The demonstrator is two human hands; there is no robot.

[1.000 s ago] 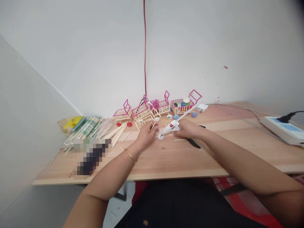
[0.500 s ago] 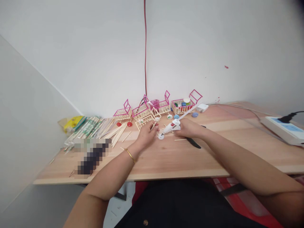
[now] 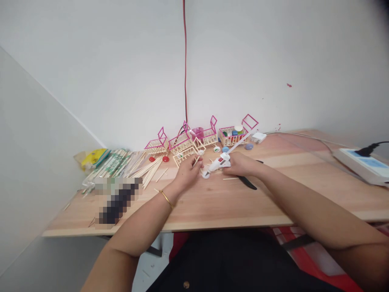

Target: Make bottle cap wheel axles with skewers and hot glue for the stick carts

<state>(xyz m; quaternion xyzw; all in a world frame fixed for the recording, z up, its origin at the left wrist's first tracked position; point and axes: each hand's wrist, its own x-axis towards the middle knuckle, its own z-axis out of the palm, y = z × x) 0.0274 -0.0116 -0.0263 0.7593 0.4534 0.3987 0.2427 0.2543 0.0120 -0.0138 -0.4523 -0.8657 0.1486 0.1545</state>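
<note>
My right hand (image 3: 240,163) is wrapped round a white hot glue gun (image 3: 219,162), with a long glue stick (image 3: 241,142) rising from its back. The gun's nozzle points down at a small white bottle cap (image 3: 206,175) on the table, touching it or just above. Between the fingertips of my left hand (image 3: 189,172) is a short wooden stick (image 3: 196,161), tilted upward. Just behind that hand stands a small unpainted stick-built cart (image 3: 184,156). Black-handled pliers or cutters (image 3: 247,182) lie partly under my right hand.
Several pink-rimmed stick carts (image 3: 156,145) line the wall, one filled with bottle caps (image 3: 238,129). Red caps (image 3: 165,159) and loose sticks (image 3: 150,172) lie left, near bundled sticks (image 3: 107,166) and a yellow bag (image 3: 95,157). A power strip (image 3: 363,164) sits at the right.
Both hands, the glue gun and the stick stay almost in place. The whole view has shifted very slightly.
</note>
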